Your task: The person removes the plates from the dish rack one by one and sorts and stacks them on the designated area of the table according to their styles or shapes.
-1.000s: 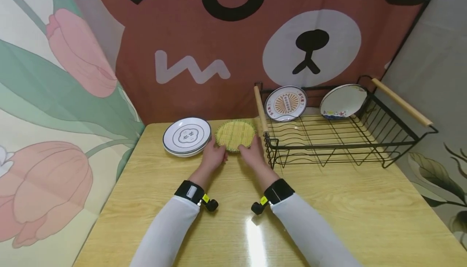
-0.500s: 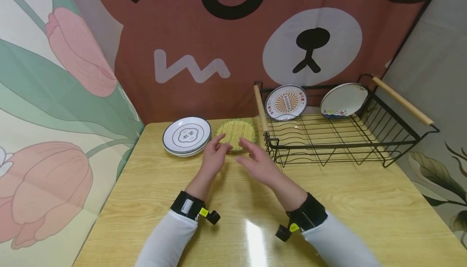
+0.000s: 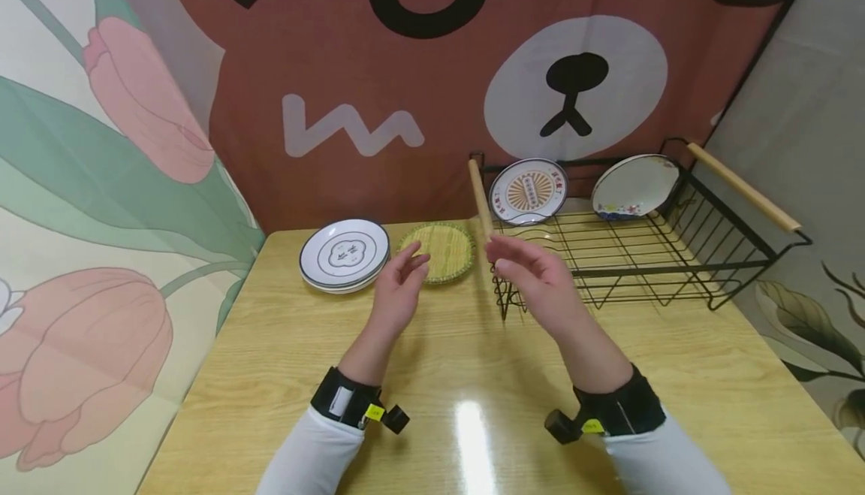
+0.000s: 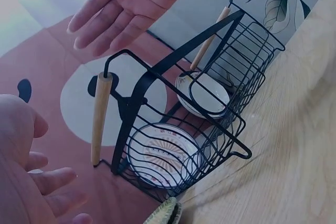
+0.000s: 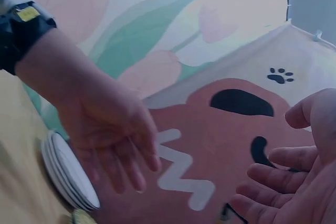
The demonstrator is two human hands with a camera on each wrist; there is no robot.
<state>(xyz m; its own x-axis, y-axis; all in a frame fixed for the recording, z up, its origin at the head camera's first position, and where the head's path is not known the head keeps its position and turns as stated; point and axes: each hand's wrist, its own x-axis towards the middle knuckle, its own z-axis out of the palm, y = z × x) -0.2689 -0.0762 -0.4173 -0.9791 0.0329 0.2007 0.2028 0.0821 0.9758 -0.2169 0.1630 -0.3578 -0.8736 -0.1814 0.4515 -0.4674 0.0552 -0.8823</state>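
Note:
My left hand (image 3: 399, 292) is held over the table with its fingers loosely bent and nothing in them. Just beyond it lies a round, yellow woven mat (image 3: 449, 251) with a green edge. Left of the mat stands a stack of white plates (image 3: 348, 251), the top one blue-rimmed with a printed medallion. My right hand (image 3: 547, 288), with nothing in its grasp, overlaps the near left corner of a black wire dish rack (image 3: 628, 270) in the head view. The right wrist view shows my right palm (image 5: 310, 171) with the fingers spread.
Inside the rack, a small plate (image 3: 528, 191) with a sunburst print leans at the left, and a flower-patterned bowl (image 3: 635, 187) leans at the right. Wooden handles (image 3: 743, 187) stand at the rack's ends. A bear-print cloth (image 3: 338, 44) hangs behind the table (image 3: 432, 420).
Both hands have let go of the woven mat, which stays between the plates and the rack. My right hand has moved right toward the rack; my left has drawn back slightly.

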